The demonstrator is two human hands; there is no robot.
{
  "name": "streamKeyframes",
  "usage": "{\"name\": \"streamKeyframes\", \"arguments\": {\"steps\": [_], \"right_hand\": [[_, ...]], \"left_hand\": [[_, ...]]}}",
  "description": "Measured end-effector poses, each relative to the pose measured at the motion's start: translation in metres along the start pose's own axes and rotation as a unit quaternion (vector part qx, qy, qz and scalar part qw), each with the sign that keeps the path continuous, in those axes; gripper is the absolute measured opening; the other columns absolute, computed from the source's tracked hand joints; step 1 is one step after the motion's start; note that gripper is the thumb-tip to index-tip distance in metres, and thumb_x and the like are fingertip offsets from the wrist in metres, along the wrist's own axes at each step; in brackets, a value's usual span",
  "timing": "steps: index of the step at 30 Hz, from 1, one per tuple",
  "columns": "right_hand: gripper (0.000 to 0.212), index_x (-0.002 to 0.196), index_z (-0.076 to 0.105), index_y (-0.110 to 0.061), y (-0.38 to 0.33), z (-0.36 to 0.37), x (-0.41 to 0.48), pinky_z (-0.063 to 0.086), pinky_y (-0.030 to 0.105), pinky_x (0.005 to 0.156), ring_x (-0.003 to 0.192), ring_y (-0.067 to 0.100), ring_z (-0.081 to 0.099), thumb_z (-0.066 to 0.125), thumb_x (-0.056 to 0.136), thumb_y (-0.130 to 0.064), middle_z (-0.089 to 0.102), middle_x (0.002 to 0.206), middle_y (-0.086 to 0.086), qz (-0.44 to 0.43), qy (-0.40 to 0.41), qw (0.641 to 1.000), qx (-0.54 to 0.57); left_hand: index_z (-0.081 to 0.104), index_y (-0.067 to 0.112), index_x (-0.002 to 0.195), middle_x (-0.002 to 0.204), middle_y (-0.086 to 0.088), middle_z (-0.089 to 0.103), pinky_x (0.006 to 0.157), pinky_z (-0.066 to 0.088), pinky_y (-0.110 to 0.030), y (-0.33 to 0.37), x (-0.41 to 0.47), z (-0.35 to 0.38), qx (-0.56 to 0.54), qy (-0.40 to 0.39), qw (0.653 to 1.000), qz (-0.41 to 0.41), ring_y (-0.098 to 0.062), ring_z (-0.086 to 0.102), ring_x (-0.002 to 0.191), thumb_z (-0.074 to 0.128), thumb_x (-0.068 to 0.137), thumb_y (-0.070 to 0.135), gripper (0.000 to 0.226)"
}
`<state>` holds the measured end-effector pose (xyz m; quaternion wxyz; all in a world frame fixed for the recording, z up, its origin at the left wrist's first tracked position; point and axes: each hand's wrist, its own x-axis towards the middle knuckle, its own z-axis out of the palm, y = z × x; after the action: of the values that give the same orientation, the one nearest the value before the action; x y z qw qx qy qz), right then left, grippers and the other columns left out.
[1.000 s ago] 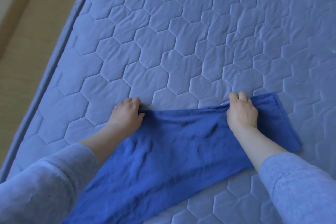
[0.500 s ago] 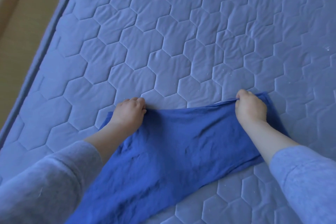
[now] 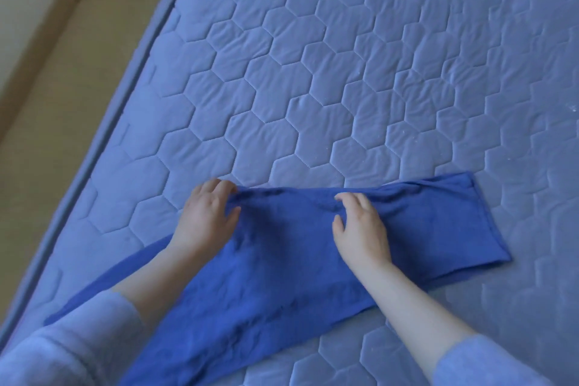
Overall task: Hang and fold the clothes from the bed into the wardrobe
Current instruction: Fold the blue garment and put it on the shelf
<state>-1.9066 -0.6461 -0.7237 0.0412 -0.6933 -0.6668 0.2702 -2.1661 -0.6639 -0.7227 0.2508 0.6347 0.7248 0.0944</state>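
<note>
- The person's pale grey-blue left sleeve (image 3: 62, 351) comes in at the near left corner and the matching right sleeve (image 3: 488, 363) at the near right, with both forearms bare beyond the cuffs.
- A royal-blue soft cloth garment (image 3: 282, 279) lies flat on the bed, folded into a long band. It runs from the near left, under the left forearm, slantwise to a squared hemmed end on the right.
- The near left end of the garment comes close to the bed's left border. Its right end has bare bed on the right and on the near side.
- The left hand (image 3: 206, 213) grips the garment's far edge towards its left, with fingers curled over the edge and the thumb on top.
- The right hand (image 3: 360, 229) rests on the garment just inside the far edge, near the middle of the band. Its fingers are bent and its thumb is spread, and I cannot tell whether it pinches any cloth.
- The two hands are apart, with a slack stretch of the far edge between them.
- Beyond the garment, the light blue quilted mattress with hexagon stitching (image 3: 313, 72) spreads far and right to the limits of the view.
- A raised piped border (image 3: 125, 110) runs along the mattress's left side, from near left to far centre.
- Left of that border is a beige wooden floor (image 3: 56, 78).
</note>
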Motion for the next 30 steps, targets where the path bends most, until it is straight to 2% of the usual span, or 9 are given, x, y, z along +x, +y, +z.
{"name": "streamKeyframes", "arguments": {"steps": [5,9,12,15,20,22,25,28,30], "right_hand": [[0.032,0.122,0.057,-0.017,-0.081,0.051,-0.065,0.047,0.033,0.085,0.102,0.019,0.058,0.051,0.092,-0.011,0.056,0.119,-0.001,-0.009,-0.093,0.99,0.104],[0.03,0.118,0.058,-0.018,-0.133,0.088,-0.104,0.047,0.027,0.086,0.096,0.011,0.057,0.05,0.091,-0.008,0.058,0.115,-0.004,0.047,-0.13,0.973,0.183],[0.03,0.119,0.057,-0.019,-0.159,0.11,-0.122,0.047,0.026,0.086,0.093,0.01,0.057,0.049,0.092,-0.009,0.058,0.117,-0.004,0.066,-0.159,0.966,0.191],[0.038,0.129,0.054,-0.018,-0.18,0.127,-0.13,0.045,0.024,0.093,0.106,0.012,0.056,0.048,0.093,-0.009,0.058,0.126,-0.002,0.077,-0.171,0.963,0.192],[0.049,0.143,0.044,-0.014,-0.191,0.14,-0.129,0.035,0.026,0.104,0.132,0.016,0.044,0.05,0.095,-0.013,0.046,0.146,0.001,0.119,-0.151,0.968,0.158],[0.053,0.146,0.04,-0.014,-0.191,0.143,-0.131,0.033,0.027,0.108,0.137,0.017,0.039,0.051,0.095,-0.014,0.041,0.151,0.002,0.122,-0.168,0.968,0.145],[0.057,0.149,0.036,-0.015,-0.192,0.147,-0.132,0.025,0.025,0.112,0.142,0.017,0.032,0.054,0.095,-0.016,0.035,0.155,0.002,0.108,-0.196,0.966,0.127],[0.06,0.15,0.034,-0.016,-0.19,0.149,-0.131,0.024,0.024,0.113,0.143,0.016,0.031,0.055,0.094,-0.015,0.033,0.156,0.001,0.102,-0.212,0.964,0.123],[0.059,0.149,0.036,-0.015,-0.187,0.148,-0.131,0.028,0.028,0.115,0.141,0.016,0.035,0.055,0.094,-0.013,0.035,0.155,0.001,0.111,-0.212,0.961,0.136]], "left_hand": [[0.064,0.003,0.106,0.103,-0.013,0.062,0.081,0.043,-0.039,-0.062,-0.069,-0.026,0.006,-0.012,0.996,-0.086,-0.037,0.057,0.095,0.069,0.082,0.006,0.025],[0.063,0.005,0.103,0.099,-0.011,0.061,0.081,0.044,-0.039,-0.107,-0.119,-0.038,-0.007,-0.024,0.99,-0.14,-0.035,0.058,0.093,0.07,0.081,0.006,0.023],[0.062,0.005,0.102,0.099,-0.011,0.06,0.08,0.045,-0.04,-0.133,-0.147,-0.045,-0.01,-0.022,0.982,-0.185,-0.035,0.057,0.091,0.07,0.081,0.009,0.023],[0.061,0.004,0.106,0.103,-0.014,0.06,0.081,0.044,-0.042,-0.158,-0.171,-0.049,-0.004,-0.002,0.975,-0.223,-0.038,0.054,0.094,0.072,0.078,0.01,0.03],[0.047,0.0,0.13,0.125,-0.018,0.052,0.1,0.038,-0.043,-0.186,-0.196,-0.044,-0.097,-0.002,0.935,-0.342,-0.036,0.046,0.119,0.076,0.078,0.022,0.063],[0.044,0.004,0.132,0.126,-0.015,0.055,0.094,0.043,-0.041,-0.191,-0.201,-0.041,-0.143,-0.005,0.916,-0.376,-0.034,0.05,0.118,0.076,0.078,0.029,0.068],[0.042,0.013,0.13,0.113,-0.005,0.061,0.074,0.043,-0.033,-0.193,-0.206,-0.038,-0.213,-0.022,0.884,-0.415,-0.031,0.059,0.106,0.076,0.078,0.035,0.065],[0.05,0.018,0.109,0.091,0.008,0.061,0.061,0.041,-0.028,-0.194,-0.207,-0.038,-0.256,-0.024,0.876,-0.407,-0.021,0.061,0.087,0.077,0.078,0.031,0.043],[0.05,0.022,0.099,0.083,0.013,0.059,0.057,0.038,-0.02,-0.19,-0.207,-0.042,-0.264,-0.019,0.885,-0.384,-0.01,0.058,0.078,0.073,0.08,0.026,0.03]]}}
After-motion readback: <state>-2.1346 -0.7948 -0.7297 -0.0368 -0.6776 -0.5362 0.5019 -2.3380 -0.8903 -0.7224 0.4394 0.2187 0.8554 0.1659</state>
